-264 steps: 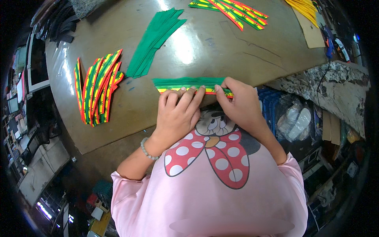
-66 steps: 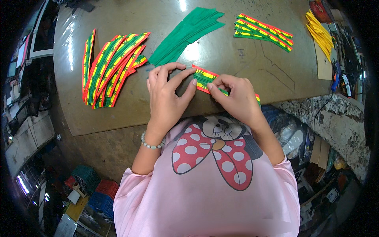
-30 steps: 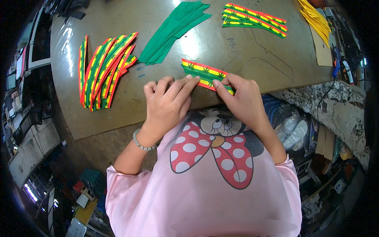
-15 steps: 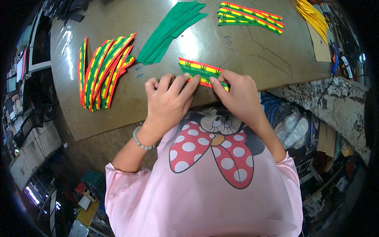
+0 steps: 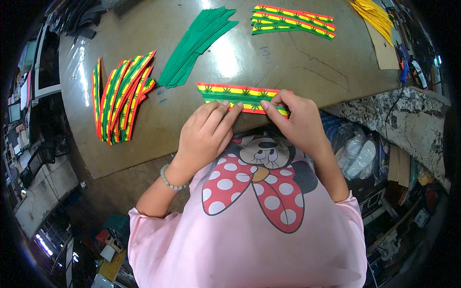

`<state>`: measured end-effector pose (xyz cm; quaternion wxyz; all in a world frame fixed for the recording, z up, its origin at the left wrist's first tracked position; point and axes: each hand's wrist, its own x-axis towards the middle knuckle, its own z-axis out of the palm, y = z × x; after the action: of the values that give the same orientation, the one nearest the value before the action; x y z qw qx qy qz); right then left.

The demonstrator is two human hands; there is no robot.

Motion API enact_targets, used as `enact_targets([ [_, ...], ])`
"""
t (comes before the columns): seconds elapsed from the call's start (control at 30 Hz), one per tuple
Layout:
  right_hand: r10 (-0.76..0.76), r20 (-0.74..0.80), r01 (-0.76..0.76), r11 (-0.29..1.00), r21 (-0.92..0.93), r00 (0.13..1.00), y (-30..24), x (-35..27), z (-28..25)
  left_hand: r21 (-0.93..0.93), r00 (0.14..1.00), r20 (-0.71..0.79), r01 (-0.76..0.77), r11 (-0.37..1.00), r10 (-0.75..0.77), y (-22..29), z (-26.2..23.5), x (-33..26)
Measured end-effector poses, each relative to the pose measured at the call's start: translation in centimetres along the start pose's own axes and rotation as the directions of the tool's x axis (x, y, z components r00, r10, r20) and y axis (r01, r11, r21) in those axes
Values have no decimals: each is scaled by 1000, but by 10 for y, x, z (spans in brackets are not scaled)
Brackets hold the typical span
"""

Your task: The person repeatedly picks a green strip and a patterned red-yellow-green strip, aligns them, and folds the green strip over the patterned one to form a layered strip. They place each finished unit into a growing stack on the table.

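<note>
A printed fabric strip (image 5: 230, 91), striped red, yellow and green with dark leaf shapes, lies near the front edge of the table. My left hand (image 5: 206, 132) rests over its lower edge, fingers extended and fingertips down on the cloth; the thumb is hidden. At the strip's right end, my right hand (image 5: 300, 115) pinches the cloth between thumb and forefinger. To the left lies a fanned pile of similar printed strips (image 5: 122, 98). Plain green strips (image 5: 197, 45) are stacked beyond my left hand, and more printed strips (image 5: 293, 21) lie at the far side.
The brown table (image 5: 158, 139) has a curved front edge close to my body. Yellow strips (image 5: 372, 17) lie on cardboard at the far right, near a blue-handled tool (image 5: 404, 69). Dark cloth (image 5: 79, 17) sits at the far left. Plastic-wrapped items (image 5: 357, 156) are below the table's right side.
The strip now lies more level and stretches farther left, with more of its length showing. My right hand has shifted slightly right and down, still pinching. The whole view has shifted a little.
</note>
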<state>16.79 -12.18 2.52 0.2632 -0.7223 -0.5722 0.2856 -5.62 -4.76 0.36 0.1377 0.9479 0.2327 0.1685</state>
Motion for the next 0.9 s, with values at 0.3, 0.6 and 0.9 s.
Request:
enact_targets([
  [0.3, -23, 1, 23, 998, -51, 1000, 2, -2, 1, 70, 1000, -11, 25, 997, -24, 7, 1, -2],
  [0.6, -8, -12, 7, 999, -53, 1000, 1, -3, 3, 73, 999, -1, 44, 996, -45, 9, -1, 2],
  [0.9, -42, -20, 40, 993, -108, 999, 0, 0, 4, 102, 996, 53, 71, 992, -77, 21, -3, 11],
])
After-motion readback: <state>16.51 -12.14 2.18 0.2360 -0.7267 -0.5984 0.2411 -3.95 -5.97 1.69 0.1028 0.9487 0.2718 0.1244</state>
